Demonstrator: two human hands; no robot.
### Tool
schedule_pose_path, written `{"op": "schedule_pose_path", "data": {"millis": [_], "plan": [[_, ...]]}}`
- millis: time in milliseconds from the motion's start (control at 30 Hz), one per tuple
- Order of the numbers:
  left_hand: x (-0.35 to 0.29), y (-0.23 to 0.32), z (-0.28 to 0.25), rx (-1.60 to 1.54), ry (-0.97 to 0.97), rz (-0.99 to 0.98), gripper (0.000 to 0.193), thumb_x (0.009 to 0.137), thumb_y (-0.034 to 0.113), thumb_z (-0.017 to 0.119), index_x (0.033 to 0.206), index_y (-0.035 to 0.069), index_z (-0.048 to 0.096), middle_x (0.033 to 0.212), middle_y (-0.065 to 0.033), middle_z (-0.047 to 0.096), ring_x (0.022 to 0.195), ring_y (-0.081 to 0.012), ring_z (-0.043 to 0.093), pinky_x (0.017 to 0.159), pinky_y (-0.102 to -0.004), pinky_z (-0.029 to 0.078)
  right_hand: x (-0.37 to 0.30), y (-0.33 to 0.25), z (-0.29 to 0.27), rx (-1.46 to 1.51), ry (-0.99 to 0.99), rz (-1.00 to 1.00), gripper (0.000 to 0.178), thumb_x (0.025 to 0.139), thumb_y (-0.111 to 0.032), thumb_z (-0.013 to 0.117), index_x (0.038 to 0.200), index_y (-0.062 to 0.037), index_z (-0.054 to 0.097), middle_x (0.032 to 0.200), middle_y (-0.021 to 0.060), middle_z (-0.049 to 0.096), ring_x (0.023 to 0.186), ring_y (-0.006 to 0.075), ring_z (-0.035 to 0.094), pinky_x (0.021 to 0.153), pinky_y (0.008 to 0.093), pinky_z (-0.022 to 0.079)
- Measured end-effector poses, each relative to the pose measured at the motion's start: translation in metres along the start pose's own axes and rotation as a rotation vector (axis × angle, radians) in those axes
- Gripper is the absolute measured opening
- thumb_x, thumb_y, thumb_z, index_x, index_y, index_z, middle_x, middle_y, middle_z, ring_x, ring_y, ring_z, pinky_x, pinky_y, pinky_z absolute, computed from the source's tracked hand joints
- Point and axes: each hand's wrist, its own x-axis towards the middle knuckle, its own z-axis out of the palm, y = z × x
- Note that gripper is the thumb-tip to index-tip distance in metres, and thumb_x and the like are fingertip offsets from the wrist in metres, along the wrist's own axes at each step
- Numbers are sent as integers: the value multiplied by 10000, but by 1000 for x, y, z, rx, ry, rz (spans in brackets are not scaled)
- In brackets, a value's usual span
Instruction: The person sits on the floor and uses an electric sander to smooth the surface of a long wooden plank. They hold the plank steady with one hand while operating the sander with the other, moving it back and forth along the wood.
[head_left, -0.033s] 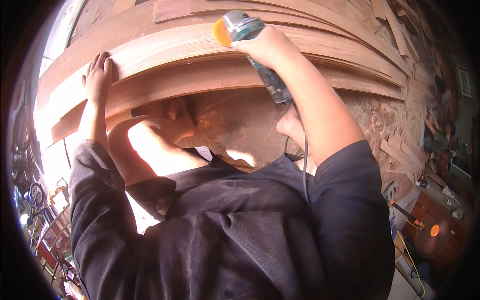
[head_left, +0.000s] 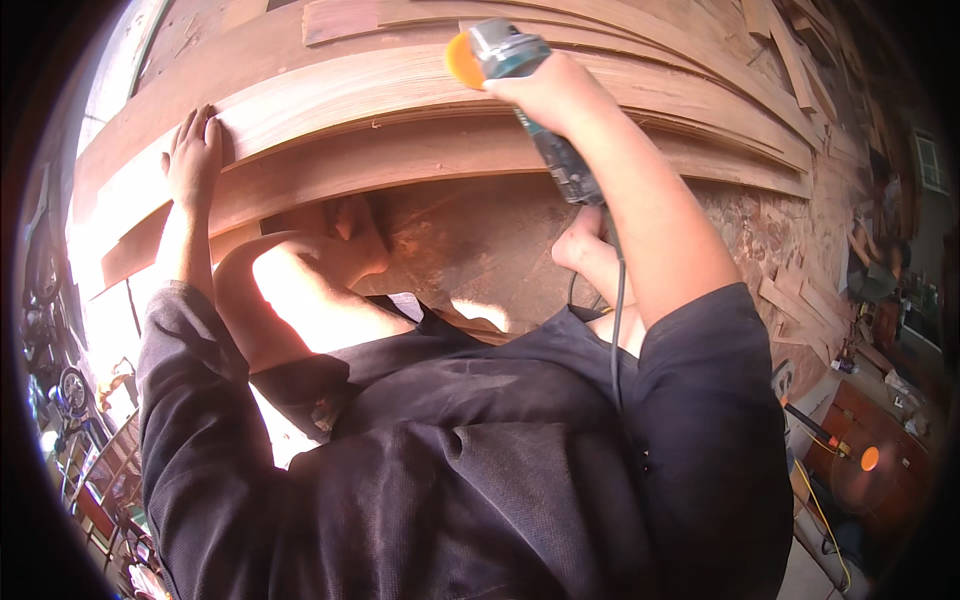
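My right hand [head_left: 555, 92] is wrapped round the head end of a teal and black angle grinder [head_left: 558, 162] with an orange disc [head_left: 464, 60]. Its disc is over the face of a long pale wooden board [head_left: 340, 92]; whether it touches the wood I cannot tell. A dark cord [head_left: 618, 330] runs from the tool's rear down past my right arm. At the board's left end, my left hand [head_left: 195, 160] lies flat with fingers stretched out. Below that board's near edge sits another long plank [head_left: 370, 168].
Several more long boards [head_left: 690, 60] lie beyond, stacked and overlapping. My bare feet and legs are close to the near plank. Wood offcuts [head_left: 800, 305] are scattered on the right. Farther right stands a fan [head_left: 868, 460] with an orange hub, near a yellow cord [head_left: 822, 515].
My right hand and the angle grinder have shifted a little to the right along the board. The left hand stays in place.
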Motion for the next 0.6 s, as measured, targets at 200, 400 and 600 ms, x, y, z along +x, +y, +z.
{"op": "schedule_pose_path", "data": {"millis": [200,400,600], "plan": [[4,3,0,23,5,-2,548,1117,489,368,1595,287,541,1699,-9,467,1597,-219,373,1293,-660,158,0,107,-77,29,104,231,684,825,-588,826,1193,-13,787,1038,170,788,933,253,748,859,395,569],[5,5,5,63,10,-11,551,1117,498,380,1594,274,545,1693,-6,476,1591,-216,382,1274,-672,175,9,83,-55,119,124,216,696,818,-574,836,1208,0,786,1080,210,797,996,285,773,903,402,581],[3,7,0,11,17,-14,561,1100,498,383,1586,274,551,1680,-24,492,1587,-236,390,1285,-679,173,-5,-52,15,-57,-38,49,702,781,-596,826,1236,-64,770,1162,182,798,1072,300,780,967,413,597]]}}
